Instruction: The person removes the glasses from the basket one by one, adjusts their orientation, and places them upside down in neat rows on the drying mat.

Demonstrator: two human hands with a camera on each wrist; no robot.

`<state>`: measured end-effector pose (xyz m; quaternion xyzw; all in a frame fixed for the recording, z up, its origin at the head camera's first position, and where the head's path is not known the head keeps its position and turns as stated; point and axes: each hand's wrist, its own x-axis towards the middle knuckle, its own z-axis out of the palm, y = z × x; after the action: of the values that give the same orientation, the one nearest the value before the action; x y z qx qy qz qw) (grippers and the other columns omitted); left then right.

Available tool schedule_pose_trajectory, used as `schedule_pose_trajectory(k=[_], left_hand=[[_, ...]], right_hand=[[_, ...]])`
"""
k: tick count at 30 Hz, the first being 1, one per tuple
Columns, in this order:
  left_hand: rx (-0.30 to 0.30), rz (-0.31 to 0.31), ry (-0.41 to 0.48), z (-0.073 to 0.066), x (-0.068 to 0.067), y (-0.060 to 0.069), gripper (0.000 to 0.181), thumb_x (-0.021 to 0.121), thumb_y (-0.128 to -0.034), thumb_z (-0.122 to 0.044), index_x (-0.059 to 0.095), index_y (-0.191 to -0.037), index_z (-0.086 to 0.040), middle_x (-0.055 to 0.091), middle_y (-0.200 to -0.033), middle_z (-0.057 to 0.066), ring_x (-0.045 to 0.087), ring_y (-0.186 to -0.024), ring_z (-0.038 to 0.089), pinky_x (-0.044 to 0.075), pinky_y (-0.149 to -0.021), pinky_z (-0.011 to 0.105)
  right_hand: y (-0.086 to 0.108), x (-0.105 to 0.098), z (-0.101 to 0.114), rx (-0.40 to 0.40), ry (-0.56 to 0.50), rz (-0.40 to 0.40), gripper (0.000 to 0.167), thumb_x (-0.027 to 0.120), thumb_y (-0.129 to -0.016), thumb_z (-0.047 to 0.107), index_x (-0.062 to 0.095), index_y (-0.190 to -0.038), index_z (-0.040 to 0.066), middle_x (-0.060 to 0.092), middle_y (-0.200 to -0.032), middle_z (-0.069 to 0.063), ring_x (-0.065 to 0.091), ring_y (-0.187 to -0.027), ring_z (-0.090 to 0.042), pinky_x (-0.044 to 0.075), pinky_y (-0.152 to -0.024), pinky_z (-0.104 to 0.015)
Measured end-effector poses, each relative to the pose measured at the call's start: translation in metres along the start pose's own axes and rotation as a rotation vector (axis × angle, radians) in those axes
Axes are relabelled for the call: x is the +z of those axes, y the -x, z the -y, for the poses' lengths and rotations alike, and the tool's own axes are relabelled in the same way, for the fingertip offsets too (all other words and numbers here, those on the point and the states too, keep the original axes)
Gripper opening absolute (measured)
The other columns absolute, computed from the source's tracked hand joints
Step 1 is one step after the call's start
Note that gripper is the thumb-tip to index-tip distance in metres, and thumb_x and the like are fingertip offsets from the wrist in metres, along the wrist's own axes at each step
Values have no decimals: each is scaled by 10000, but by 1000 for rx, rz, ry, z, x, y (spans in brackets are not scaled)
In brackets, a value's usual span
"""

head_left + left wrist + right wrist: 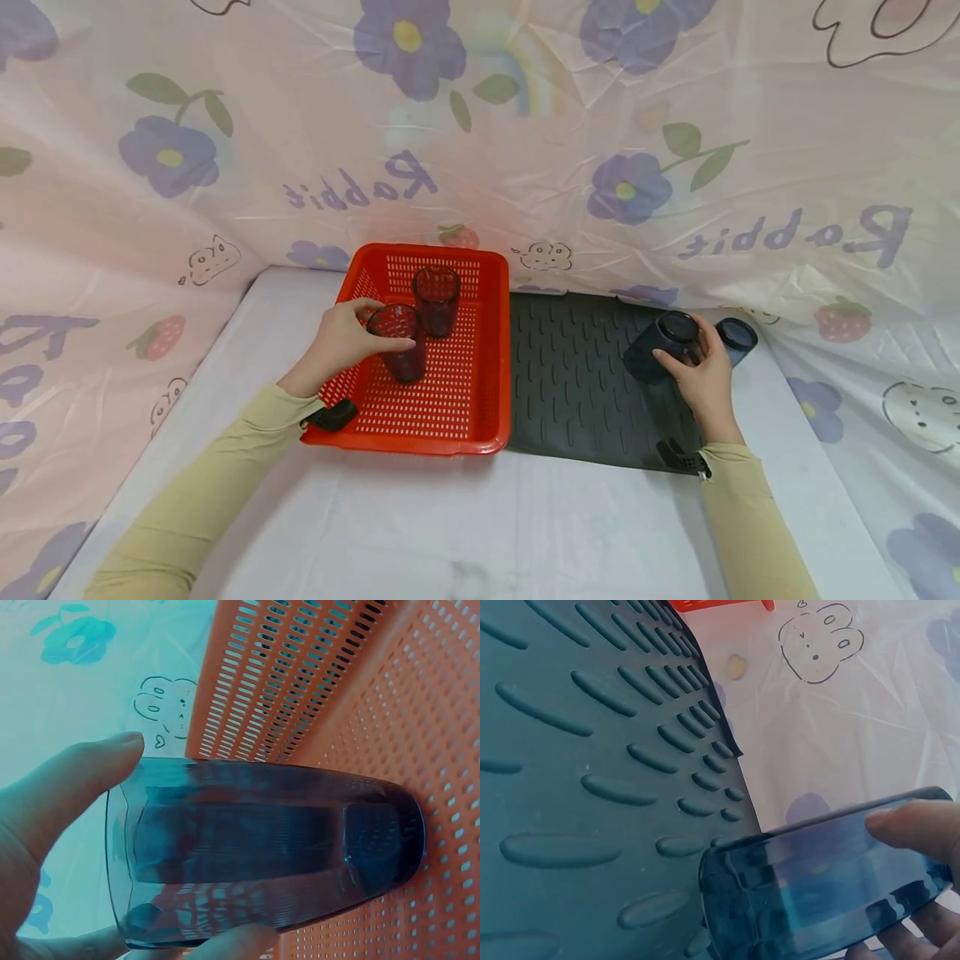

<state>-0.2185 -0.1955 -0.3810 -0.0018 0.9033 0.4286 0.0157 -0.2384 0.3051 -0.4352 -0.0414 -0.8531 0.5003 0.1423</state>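
My left hand (337, 342) grips a dark tinted drinking glass (406, 362) near its rim, thumb on one side and fingers on the other. The glass stands mouth up inside the red plastic basket (500, 367); its narrow base meets the perforated floor in the left wrist view. Just behind it in the basket is a second glass (438, 312). Over the dark ribbed mat (562, 400), my right hand (708, 379) holds another bluish glass (810, 881) by its upper end, its wide end down at the mat. Beyond that hand stands one more glass (737, 335), partly hidden.
The basket and mat sit side by side on a white-covered table (390, 525). A patterned curtain (510, 167) hangs close behind and along both sides. Basket walls rise around the two glasses.
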Motion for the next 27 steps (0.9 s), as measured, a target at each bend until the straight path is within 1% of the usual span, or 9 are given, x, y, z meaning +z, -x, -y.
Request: schedule_pose_trajectory(k=[4, 7, 9, 14, 19, 21, 24, 27], left_hand=[[-19, -3, 8, -1, 0, 1, 858, 865, -623, -503, 550, -1256, -18, 558, -1159, 170, 530, -996, 296, 518, -763, 407], [-20, 6, 26, -3, 1, 2, 887, 859, -601, -545, 551, -1253, -28, 565, -1140, 146, 535, -991, 290, 523, -754, 402], [-9, 5, 44, -5, 2, 3, 904, 851, -593, -570, 551, -1257, -34, 570, -1130, 135, 542, -971, 283, 523, -739, 392], [18, -25, 84, -14, 1, 6, 901, 834, -599, -596, 555, -1263, -55, 571, -1123, 103, 536, -940, 260, 501, -721, 371], [2, -41, 145, -25, -4, 12, 887, 828, -611, -593, 542, -1276, -81, 569, -1137, 84, 546, -961, 250, 501, -726, 363], [-7, -39, 187, -28, -5, 14, 885, 829, -623, -577, 531, -1295, -86, 564, -1150, 85, 552, -956, 238, 514, -717, 347], [-24, -5, 336, -33, -5, 15, 854, 845, -669, -478, 497, -1338, -77, 539, -1185, 119, 621, -898, 256, 553, -727, 344], [-39, 34, 505, -38, -3, 16, 815, 850, -718, -343, 461, -1374, -54, 503, -1214, 164, 654, -836, 254, 567, -732, 357]], right_hand=[[0, 0, 1, -1, -13, -4, 777, 732, -833, 35, 343, -1479, 222, 417, -1432, -138, 394, -1318, -312, 348, -1043, -500], [-1, 0, 1, -2, -19, -6, 781, 737, -826, 23, 347, -1478, 204, 418, -1433, -142, 389, -1321, -316, 344, -1044, -505], [-1, 0, 1, 0, -21, -7, 783, 737, -824, 16, 347, -1478, 202, 413, -1438, -142, 379, -1330, -316, 340, -1047, -506], [0, 0, 0, 6, -13, -10, 779, 732, -832, 31, 344, -1479, 228, 403, -1447, -142, 369, -1338, -320, 336, -1048, -509], [-1, 1, -1, 3, -10, -6, 775, 733, -831, 37, 345, -1478, 214, 403, -1444, -144, 372, -1335, -322, 337, -1046, -514], [-1, 2, 0, 1, -15, -4, 774, 731, -832, 32, 341, -1479, 194, 397, -1450, -150, 363, -1341, -327, 331, -1047, -520], [0, 1, 1, 2, -20, -5, 782, 735, -828, 27, 338, -1481, 188, 391, -1456, -147, 358, -1344, -325, 326, -1050, -520], [0, 0, 2, 4, -23, -5, 794, 738, -822, 17, 334, -1483, 190, 389, -1456, -148, 355, -1345, -328, 324, -1051, -520]])
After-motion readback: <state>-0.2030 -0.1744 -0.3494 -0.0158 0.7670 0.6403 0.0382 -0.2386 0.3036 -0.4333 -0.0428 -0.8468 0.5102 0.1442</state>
